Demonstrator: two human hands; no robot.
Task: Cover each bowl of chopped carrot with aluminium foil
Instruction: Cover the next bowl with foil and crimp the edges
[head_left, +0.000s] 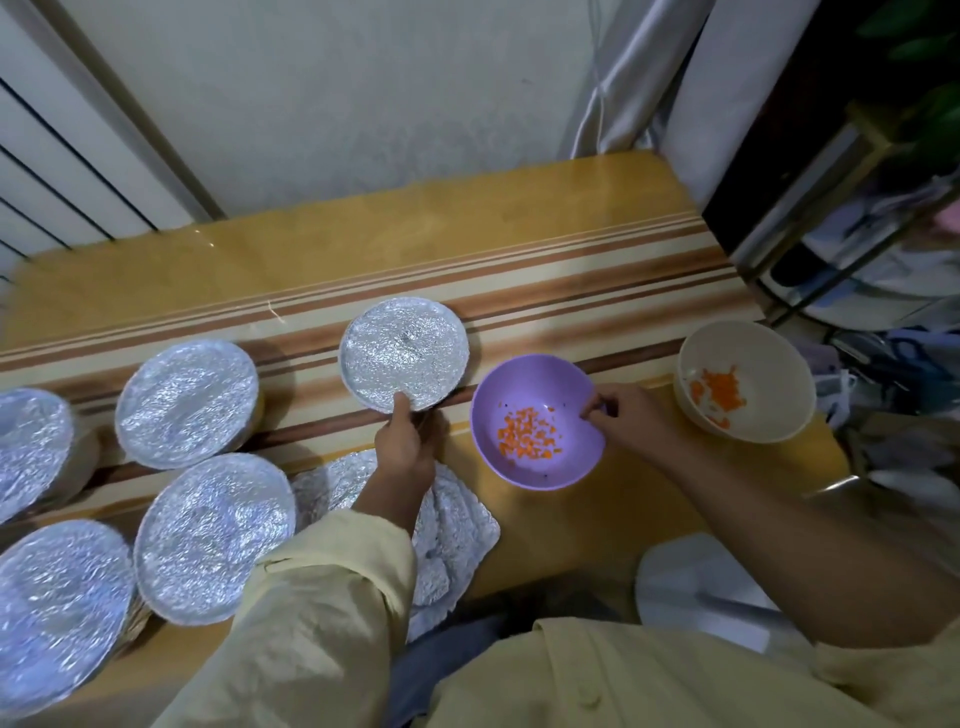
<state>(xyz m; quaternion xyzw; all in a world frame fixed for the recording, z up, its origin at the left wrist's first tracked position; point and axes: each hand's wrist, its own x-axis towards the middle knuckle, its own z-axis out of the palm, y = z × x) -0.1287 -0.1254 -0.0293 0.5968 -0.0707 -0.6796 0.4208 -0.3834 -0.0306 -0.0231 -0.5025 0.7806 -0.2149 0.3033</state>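
Purple bowl (524, 384): uncovered, chopped carrot (527, 434) inside; right hand (631, 421) fingers pinch its rim.
Foil-covered bowl (405, 353): left hand (405, 447) fingers grip near edge.
Cream bowl (753, 358): uncovered, at worktop (571, 519) right end.

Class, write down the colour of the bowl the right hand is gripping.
Purple. The bowl pinched by the right hand shows best in the head view.

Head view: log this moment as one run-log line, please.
left hand grips foil-covered bowl rim | right hand pinches purple bowl rim, uncovered | beige bowl uncovered | foil sheets stacked at near edge
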